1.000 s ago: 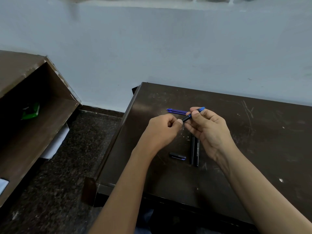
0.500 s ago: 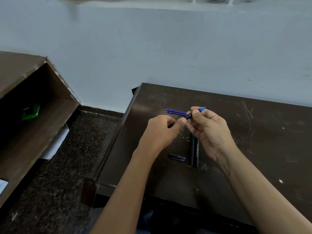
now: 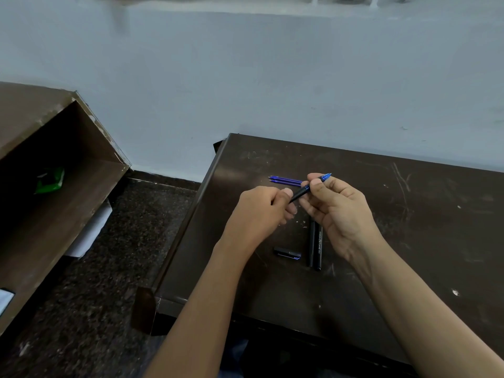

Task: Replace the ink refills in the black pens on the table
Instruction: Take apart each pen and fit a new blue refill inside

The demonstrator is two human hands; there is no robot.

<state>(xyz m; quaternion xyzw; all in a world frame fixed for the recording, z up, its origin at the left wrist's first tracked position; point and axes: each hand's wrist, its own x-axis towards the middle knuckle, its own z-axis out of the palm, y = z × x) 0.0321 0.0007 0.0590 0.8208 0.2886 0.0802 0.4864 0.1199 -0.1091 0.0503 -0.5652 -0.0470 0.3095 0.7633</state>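
Table edge: we look down on a dark, scratched table; its near edge and left corner lie closest to us, and both bare forearms cross that edge.
Cap: a short black cap with a blue trim lies flat on the table, just left of the lying pens and apart from them.
Lying pens: two black pens lie side by side, touching, their length running away from us. The right one bears white lettering. Their far ends are hidden behind the right hand.
Left hand: the left hand is above the table with its fingers curled. Its thumb and forefinger pinch the black lower end of the held pen.
Right hand: the right hand is turned palm towards us. Its thumb and forefinger pinch the blue upper part of the held pen, and the other fingers are loosely bent.
Held pen: the held pen hangs above the table between the two hands, tilted, with its blue tip end up and to the right.
Refills: two blue refills lie side by side on the table beyond the left hand. Their right ends are hidden behind the right hand's fingers.
Left side: a brown cabinet stands open on the speckled floor, with a green object inside.
Background: a pale wall.
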